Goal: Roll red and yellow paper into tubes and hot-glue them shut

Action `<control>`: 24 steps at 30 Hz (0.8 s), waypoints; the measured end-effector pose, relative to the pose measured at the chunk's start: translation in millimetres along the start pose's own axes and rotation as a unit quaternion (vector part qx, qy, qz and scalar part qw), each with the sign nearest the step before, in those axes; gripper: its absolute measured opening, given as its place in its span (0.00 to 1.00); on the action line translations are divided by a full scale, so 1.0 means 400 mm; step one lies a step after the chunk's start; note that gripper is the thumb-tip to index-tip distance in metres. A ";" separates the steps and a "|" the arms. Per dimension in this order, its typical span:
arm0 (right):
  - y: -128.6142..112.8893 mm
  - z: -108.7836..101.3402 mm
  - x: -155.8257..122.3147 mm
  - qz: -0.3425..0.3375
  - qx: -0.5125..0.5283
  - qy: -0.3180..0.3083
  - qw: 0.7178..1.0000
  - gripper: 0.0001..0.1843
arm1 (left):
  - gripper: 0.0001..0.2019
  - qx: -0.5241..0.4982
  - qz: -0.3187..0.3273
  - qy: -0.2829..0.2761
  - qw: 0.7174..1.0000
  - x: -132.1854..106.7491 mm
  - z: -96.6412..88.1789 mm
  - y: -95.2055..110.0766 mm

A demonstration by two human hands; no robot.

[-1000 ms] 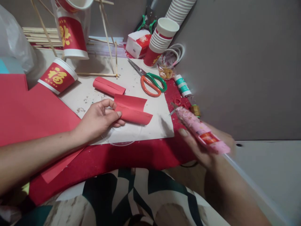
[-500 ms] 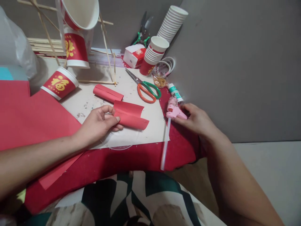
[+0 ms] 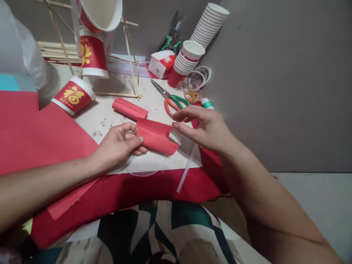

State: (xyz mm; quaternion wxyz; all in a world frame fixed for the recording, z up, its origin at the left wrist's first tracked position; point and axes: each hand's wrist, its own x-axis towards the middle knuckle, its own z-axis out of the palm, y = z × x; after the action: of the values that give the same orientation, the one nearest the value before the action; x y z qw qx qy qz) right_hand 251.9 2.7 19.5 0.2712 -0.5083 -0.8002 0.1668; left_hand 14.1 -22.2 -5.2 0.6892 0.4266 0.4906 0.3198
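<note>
Pinched between the thumb and fingers of my left hand [image 3: 126,141] is a curled sheet of red paper [image 3: 158,138], its far edges standing apart. My right hand [image 3: 205,126] hovers by that paper's right end, thumb and fingers apart, with nothing visible between them. Behind the sheet lies a rolled red paper tube [image 3: 129,107]. Scissors [image 3: 172,101] with one orange and one green handle rest beyond, partly covered by my right fingers. Below my right hand a clear glue stick [image 3: 187,172] sticks out; the glue gun itself is hidden behind the hand.
A frame of wooden sticks with hanging paper cups [image 3: 95,55] stands back left, near a tilted cup [image 3: 73,95]. Stacked cups [image 3: 187,62], a small box [image 3: 162,64], pruning shears [image 3: 172,40] and rubber bands [image 3: 191,95] stand at the back. Large red paper [image 3: 41,135] covers the left.
My right hand has let go of the pink glue gun and moved left to the curled paper's right end. My left hand keeps its hold on the paper.
</note>
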 end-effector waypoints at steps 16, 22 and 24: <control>0.002 0.068 0.071 0.039 0.098 -0.102 0.989 0.05 | 0.06 -0.012 -0.012 -0.003 1.000 0.005 0.001 0.000; -0.013 0.047 0.047 0.041 0.103 -0.097 0.989 0.04 | 0.06 0.006 -0.022 -0.003 1.000 0.005 -0.001 0.003; -0.028 0.043 0.034 0.029 0.092 -0.087 0.992 0.04 | 0.06 0.005 -0.029 -0.004 1.000 0.005 -0.001 0.003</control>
State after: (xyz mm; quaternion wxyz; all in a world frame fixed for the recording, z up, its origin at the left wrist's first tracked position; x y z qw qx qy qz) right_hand 228.7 10.5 15.5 0.2412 -0.4878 -0.7870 0.2909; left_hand 14.2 -19.7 -5.0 0.6976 0.4171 0.5018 0.2960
